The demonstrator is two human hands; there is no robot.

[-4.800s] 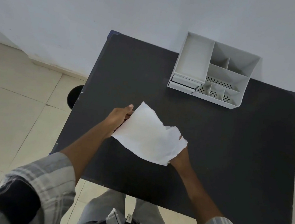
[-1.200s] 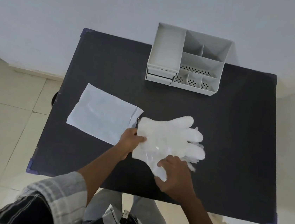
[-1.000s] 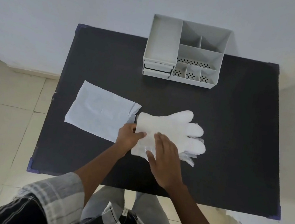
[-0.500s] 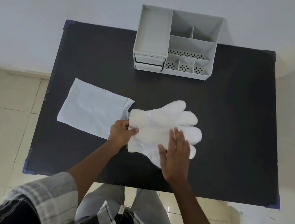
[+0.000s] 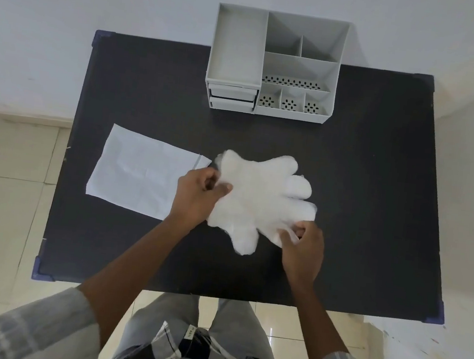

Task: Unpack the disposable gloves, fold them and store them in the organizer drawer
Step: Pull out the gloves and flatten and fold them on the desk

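A stack of translucent white disposable gloves (image 5: 260, 194) lies flat in the middle of the black table (image 5: 361, 193), fingers pointing right. My left hand (image 5: 195, 195) pinches the cuff edge at the stack's left side. My right hand (image 5: 302, 245) pinches a glove finger at the lower right. The empty white paper packet (image 5: 139, 174) lies flat to the left of the gloves. The grey organizer (image 5: 275, 65) stands at the table's far edge, its two small drawers (image 5: 231, 99) at the front left both pushed in.
The organizer has an open tall bin on the left and several small perforated compartments (image 5: 291, 104) on the right. A white wall rises behind the table. Tiled floor (image 5: 4, 212) lies on the left, and my legs are below the near edge.
The packet now lies on the table's left, with the gloves out of it. Within the last second my right hand went from flat on the gloves to pinching a glove finger at the lower right.
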